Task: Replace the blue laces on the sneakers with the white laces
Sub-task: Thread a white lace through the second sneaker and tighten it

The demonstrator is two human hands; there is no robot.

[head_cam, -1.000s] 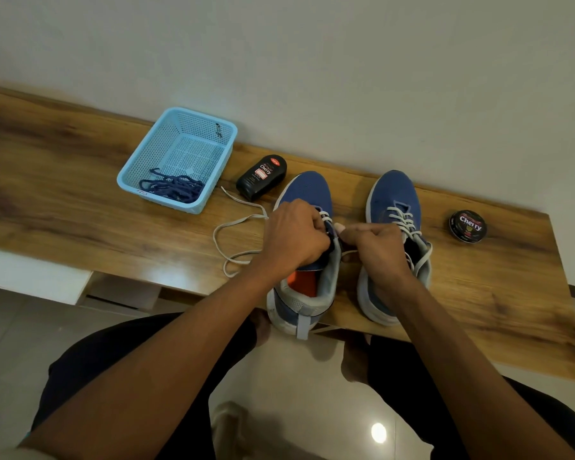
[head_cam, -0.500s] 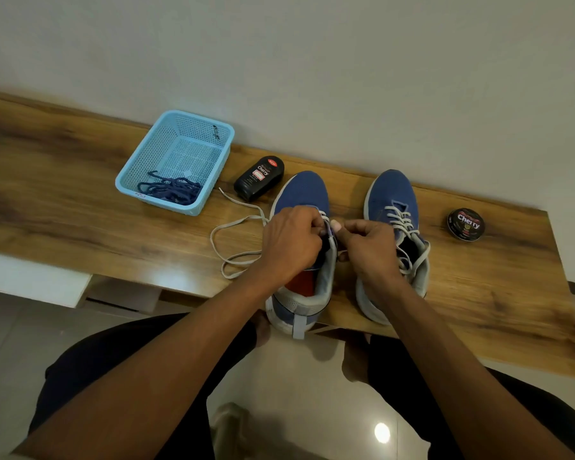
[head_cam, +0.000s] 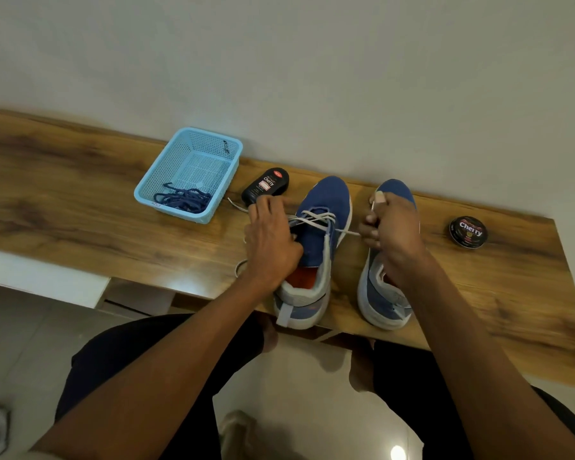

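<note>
Two blue sneakers stand on the wooden bench (head_cam: 80, 220), toes toward the wall. The left sneaker (head_cam: 316, 254) has a white lace (head_cam: 312, 218) crossed through its eyelets. My left hand (head_cam: 269, 240) grips one end of that lace on the shoe's left side. My right hand (head_cam: 390, 232) grips the other end, drawn taut to the right, and covers the top of the right sneaker (head_cam: 380, 300). The blue laces (head_cam: 183, 200) lie in a light blue basket (head_cam: 166, 167).
A black Cherry polish bottle (head_cam: 266, 187) lies between the basket and the left sneaker. A round Cherry polish tin (head_cam: 468, 231) sits right of the sneakers. The wall runs along the back of the bench. My knees are under the front edge.
Both hands have moved apart from the middle of the left sneaker, the left one leftward and the right one rightward, drawing the white lace taut across the shoe.
</note>
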